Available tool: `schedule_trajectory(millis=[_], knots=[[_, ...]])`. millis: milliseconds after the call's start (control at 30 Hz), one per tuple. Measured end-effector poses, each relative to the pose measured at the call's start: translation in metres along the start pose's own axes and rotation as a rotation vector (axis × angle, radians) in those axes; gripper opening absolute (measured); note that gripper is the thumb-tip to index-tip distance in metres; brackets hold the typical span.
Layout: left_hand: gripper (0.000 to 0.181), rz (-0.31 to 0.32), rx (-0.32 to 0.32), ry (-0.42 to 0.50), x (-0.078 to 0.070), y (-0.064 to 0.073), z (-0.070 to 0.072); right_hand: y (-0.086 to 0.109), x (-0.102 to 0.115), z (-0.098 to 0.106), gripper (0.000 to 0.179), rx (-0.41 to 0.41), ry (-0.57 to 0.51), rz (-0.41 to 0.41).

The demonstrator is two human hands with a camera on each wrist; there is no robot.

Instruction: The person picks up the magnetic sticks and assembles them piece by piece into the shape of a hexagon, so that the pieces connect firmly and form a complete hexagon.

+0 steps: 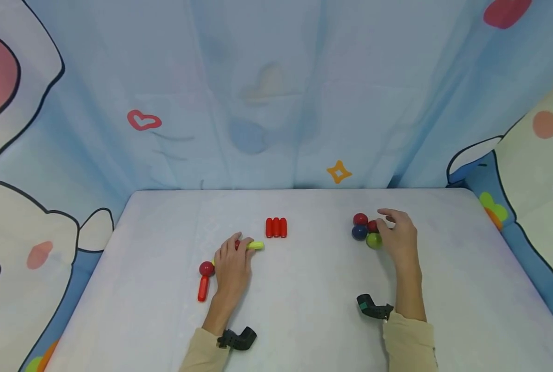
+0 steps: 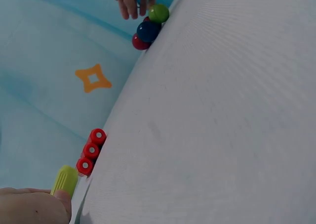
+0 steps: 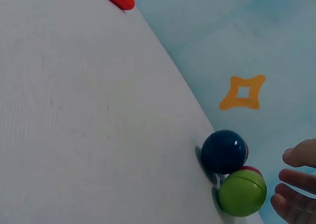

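My left hand (image 1: pixel 232 268) curls over a red ball and a yellow-green rod (image 1: pixel 256 245), with the thumb against the rod; the left wrist view shows the rod's ribbed end (image 2: pixel 65 179) rising past the thumb. Fingers mostly hide that red ball. Left of this hand, another red ball (image 1: pixel 206 268) joins a red rod (image 1: pixel 203 289), and a sliver of yellow-green shows beside it. At the right, my right hand (image 1: pixel 399 235) has its thumb and fingers spread apart beside a cluster: two red balls (image 1: pixel 360 219), a blue ball (image 3: pixel 224 152) and a green ball (image 3: pixel 242 193).
Three red rods (image 1: pixel 276 227) lie side by side toward the back of the white table (image 1: pixel 304 289), their holed ends visible in the left wrist view. A blue patterned curtain (image 1: pixel 267 77) hangs behind the table. Each wrist wears a black camera mount (image 1: pixel 237 338).
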State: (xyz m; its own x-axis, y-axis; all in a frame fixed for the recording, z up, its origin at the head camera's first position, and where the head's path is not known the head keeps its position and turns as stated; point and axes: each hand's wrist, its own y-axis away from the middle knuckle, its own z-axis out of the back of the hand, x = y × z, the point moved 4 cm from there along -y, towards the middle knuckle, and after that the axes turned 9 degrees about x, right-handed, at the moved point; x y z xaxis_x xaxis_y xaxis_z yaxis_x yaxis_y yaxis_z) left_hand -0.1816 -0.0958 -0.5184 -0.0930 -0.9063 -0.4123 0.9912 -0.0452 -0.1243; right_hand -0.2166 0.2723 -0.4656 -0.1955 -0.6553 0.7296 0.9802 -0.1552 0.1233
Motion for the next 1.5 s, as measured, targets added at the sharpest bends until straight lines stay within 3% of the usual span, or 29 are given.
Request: schedule_trajectory(millis=[133,367,533,733,900,1000,1133,1367,1500], knots=[[0.031,-0.011,-0.012,-0.004,0.0,-0.001,0.0,-0.004,-0.011,-0.001,0.039,0.012,0.015,-0.015],[0.03,-0.013,-0.015,-0.006,0.0,0.0,0.0,-0.007,-0.014,-0.011,0.039,0.105,0.044,-0.012],[0.031,-0.017,-0.019,0.001,0.001,0.001,0.0,-0.006,-0.014,-0.015,0.038,0.103,0.026,-0.017],[0.031,-0.017,-0.023,-0.007,0.001,0.001,-0.001,-0.005,-0.016,-0.013,0.04,0.059,-0.037,-0.07],[0.031,-0.022,-0.021,-0.009,0.001,0.0,-0.001,-0.006,-0.02,-0.005,0.042,-0.113,-0.149,-0.121],[0.031,-0.016,-0.021,-0.008,0.001,0.0,-0.001,-0.006,-0.018,0.0,0.044,-0.209,-0.266,-0.115],[0.031,-0.009,-0.013,-0.006,0.001,0.001,-0.002,-0.006,-0.012,0.003,0.046,-0.217,-0.531,-0.106],[0.032,-0.007,0.002,-0.01,0.0,0.001,-0.001,-0.003,0.002,0.001,0.05,-0.101,-1.142,-0.04],[0.031,-0.009,0.0,-0.008,0.0,0.0,0.0,-0.002,0.014,-0.007,0.051,0.029,-1.354,0.058]])
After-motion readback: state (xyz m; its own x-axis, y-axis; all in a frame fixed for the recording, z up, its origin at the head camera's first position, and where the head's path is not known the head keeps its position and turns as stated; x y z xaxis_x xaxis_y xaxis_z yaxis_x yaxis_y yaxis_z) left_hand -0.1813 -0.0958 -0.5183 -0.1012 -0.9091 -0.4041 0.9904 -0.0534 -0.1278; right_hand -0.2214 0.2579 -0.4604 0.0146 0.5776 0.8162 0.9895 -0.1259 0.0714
